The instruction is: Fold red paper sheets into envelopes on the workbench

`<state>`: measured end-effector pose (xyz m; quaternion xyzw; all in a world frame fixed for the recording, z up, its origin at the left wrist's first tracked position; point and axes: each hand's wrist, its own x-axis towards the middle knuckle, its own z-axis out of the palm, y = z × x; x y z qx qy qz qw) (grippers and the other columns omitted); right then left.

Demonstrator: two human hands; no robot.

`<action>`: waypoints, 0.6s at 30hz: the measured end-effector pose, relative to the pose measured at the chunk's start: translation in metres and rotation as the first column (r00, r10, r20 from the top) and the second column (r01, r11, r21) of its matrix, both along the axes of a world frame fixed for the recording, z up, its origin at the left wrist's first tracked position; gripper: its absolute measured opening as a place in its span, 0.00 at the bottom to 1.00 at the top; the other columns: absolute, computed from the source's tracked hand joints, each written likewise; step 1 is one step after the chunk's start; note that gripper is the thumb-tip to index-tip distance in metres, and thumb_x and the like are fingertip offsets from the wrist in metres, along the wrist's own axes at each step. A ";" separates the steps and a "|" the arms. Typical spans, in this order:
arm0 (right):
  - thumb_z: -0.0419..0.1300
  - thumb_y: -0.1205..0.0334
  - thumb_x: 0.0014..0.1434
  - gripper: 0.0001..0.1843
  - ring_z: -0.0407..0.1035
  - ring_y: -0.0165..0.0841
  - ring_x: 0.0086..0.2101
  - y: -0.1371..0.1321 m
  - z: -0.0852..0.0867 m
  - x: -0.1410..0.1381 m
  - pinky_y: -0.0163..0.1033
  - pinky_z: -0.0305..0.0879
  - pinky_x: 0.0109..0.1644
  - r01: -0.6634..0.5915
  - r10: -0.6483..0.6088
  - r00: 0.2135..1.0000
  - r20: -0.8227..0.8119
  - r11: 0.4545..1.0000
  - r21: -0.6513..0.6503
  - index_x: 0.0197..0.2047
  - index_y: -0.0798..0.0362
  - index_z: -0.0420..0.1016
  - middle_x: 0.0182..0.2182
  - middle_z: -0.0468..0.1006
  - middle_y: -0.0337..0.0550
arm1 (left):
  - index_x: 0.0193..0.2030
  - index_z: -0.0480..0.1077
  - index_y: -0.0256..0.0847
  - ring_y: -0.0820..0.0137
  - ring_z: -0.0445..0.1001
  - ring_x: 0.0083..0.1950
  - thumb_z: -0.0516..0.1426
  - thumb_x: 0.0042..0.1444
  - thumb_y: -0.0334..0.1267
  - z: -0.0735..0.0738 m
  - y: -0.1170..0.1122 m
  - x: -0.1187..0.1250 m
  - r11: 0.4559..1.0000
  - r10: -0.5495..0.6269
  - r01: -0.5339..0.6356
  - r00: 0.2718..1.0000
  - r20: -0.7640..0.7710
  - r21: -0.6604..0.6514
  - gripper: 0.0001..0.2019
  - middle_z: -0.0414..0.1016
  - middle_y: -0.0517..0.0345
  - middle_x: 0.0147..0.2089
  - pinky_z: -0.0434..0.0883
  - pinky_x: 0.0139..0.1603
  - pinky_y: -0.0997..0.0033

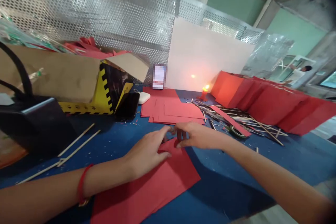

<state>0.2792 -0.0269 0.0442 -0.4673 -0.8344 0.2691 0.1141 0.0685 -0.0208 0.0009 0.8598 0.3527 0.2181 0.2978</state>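
Note:
A red paper piece (147, 199), seemingly layered at its edges, lies slantwise on the blue table in front of me. Over its far end, my left hand (147, 152) has its thumb stretched along the paper and apart from the forward-reaching fingers. At the far right corner, my right hand (199, 136) has its fingers bent down with the thumb close to them on the paper. The fingertips of both hands nearly meet, partly hiding that edge. Just beyond the hands is a stack of red paper sheets (173, 108).
A lit red candle (204, 92) burns near a row of standing red paper bags (275, 101). Thin sticks (236, 117) and a tape roll (236, 131) lie to the right. Leftward are a black phone (127, 106), a cardboard box (49, 73) and a black object (36, 122).

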 end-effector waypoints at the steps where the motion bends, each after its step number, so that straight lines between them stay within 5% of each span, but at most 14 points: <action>1: 0.67 0.61 0.54 0.17 0.66 0.30 0.32 0.001 -0.003 0.000 0.35 0.57 0.33 0.003 -0.004 1.000 -0.031 0.999 -0.033 0.47 0.54 0.72 0.33 0.74 0.38 | 0.56 0.64 0.44 0.63 0.76 0.39 0.58 0.53 0.36 0.000 0.003 0.000 0.999 0.001 0.000 1.000 0.031 -0.044 0.22 0.76 0.59 0.36 0.68 0.38 0.66; 3: 0.66 0.59 0.55 0.13 0.63 0.28 0.29 0.003 -0.009 0.000 0.35 0.55 0.32 0.008 -0.018 0.990 -0.141 0.998 -0.065 0.41 0.55 0.73 0.29 0.71 0.36 | 0.53 0.66 0.43 0.64 0.76 0.36 0.59 0.52 0.36 -0.001 0.009 0.001 0.993 0.018 -0.005 0.994 0.109 -0.116 0.19 0.76 0.61 0.33 0.68 0.36 0.66; 6: 0.64 0.54 0.56 0.13 0.58 0.26 0.27 0.007 -0.020 0.003 0.35 0.53 0.31 0.007 -0.043 0.940 -0.339 0.994 -0.106 0.30 0.55 0.70 0.24 0.66 0.33 | 0.46 0.70 0.40 0.61 0.77 0.44 0.61 0.49 0.40 -0.001 0.021 0.002 0.985 0.097 -0.059 0.966 0.238 -0.164 0.16 0.79 0.53 0.41 0.72 0.45 0.62; 8: 0.65 0.53 0.55 0.14 0.60 0.27 0.28 0.009 -0.025 0.007 0.34 0.55 0.32 0.030 -0.080 0.909 -0.408 0.991 -0.127 0.30 0.55 0.70 0.25 0.67 0.34 | 0.43 0.71 0.39 0.58 0.77 0.48 0.62 0.47 0.44 -0.001 0.029 0.002 0.980 0.148 -0.102 0.948 0.282 -0.171 0.17 0.79 0.49 0.45 0.72 0.49 0.59; 13: 0.73 0.59 0.44 0.20 0.65 0.31 0.36 0.005 -0.028 0.016 0.35 0.59 0.36 0.054 -0.060 0.979 -0.196 0.998 -0.034 0.40 0.53 0.73 0.36 0.73 0.38 | 0.43 0.72 0.40 0.56 0.76 0.50 0.63 0.45 0.49 -0.004 0.047 -0.004 0.975 0.212 -0.181 0.938 0.275 -0.133 0.20 0.79 0.50 0.46 0.73 0.52 0.57; 18: 0.71 0.63 0.47 0.12 0.64 0.29 0.32 0.001 -0.027 0.018 0.34 0.58 0.34 -0.029 0.023 0.997 -0.076 0.996 -0.088 0.33 0.55 0.73 0.33 0.70 0.37 | 0.39 0.74 0.40 0.58 0.77 0.46 0.65 0.41 0.44 0.007 0.054 -0.010 0.930 -0.009 0.055 0.992 0.128 -0.365 0.17 0.80 0.53 0.41 0.73 0.45 0.62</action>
